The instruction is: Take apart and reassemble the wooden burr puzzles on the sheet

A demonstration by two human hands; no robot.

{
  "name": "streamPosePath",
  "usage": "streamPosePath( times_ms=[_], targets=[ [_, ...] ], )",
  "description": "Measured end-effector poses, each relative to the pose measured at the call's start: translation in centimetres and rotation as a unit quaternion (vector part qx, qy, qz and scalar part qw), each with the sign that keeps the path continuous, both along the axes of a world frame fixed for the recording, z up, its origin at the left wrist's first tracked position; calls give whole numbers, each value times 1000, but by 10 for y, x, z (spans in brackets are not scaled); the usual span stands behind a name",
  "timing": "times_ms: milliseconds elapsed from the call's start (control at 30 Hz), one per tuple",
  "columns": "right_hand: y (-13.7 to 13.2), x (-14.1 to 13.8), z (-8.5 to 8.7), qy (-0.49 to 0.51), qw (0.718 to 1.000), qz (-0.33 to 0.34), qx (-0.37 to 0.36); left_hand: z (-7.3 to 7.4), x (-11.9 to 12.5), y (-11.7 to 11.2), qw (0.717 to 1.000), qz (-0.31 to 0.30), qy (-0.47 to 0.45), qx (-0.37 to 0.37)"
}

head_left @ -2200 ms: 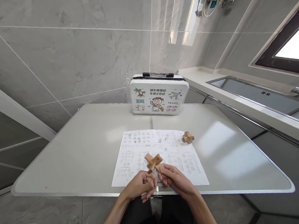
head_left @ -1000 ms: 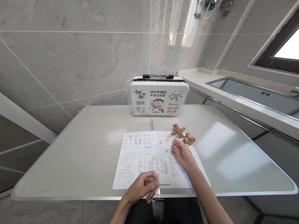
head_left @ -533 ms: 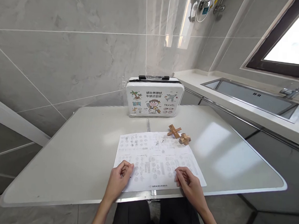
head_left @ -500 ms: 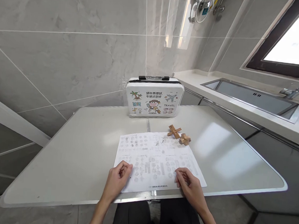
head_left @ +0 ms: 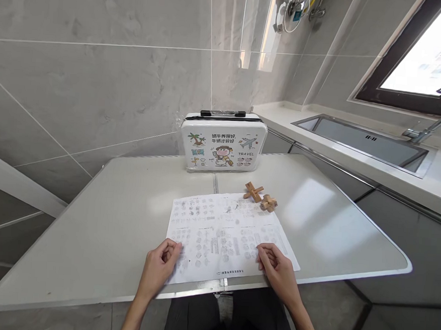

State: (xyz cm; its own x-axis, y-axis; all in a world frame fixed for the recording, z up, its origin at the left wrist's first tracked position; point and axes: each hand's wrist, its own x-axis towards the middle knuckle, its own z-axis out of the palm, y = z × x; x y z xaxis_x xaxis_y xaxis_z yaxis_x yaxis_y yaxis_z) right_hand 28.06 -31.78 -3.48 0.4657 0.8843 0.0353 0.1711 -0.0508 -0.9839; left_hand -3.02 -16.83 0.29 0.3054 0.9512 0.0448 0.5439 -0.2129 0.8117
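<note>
A white printed sheet [head_left: 233, 263] lies flat near the front edge of the table, covered in small diagrams and text. My left hand [head_left: 161, 265] rests at the sheet's lower left corner, its fingers loosely curled in and nothing visible in them. On the lower right part of the sheet is my right hand [head_left: 278, 269], also curled closed with no object showing. Two wooden interlocking puzzles are at the sheet's far right corner: a cross-shaped one [head_left: 253, 192] and a more compact knot-like one [head_left: 269, 203]. Neither hand touches them.
A white carry case [head_left: 223, 145] with cartoon prints stands at the back of the pale folding table [head_left: 127, 219], close to the tiled wall. To the right runs a counter with a steel sink [head_left: 363, 144] and a faucet [head_left: 427, 132].
My left hand has slid a little to the left, toward the sheet's edge. My right hand is nearly where it was. The view has shifted slightly; the puzzles and sheet stay put.
</note>
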Motion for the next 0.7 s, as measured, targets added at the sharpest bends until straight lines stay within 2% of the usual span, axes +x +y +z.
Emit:
streamPosePath(
  times_ms=[200,700],
  targets=[
    [1,-1,1,-9,1000,-6,-2,-1,0,1,1000,24,-6,-1],
    [1,-1,1,-42,999,-2,-6,1,2,1,1000,12,7,-3]
  ],
)
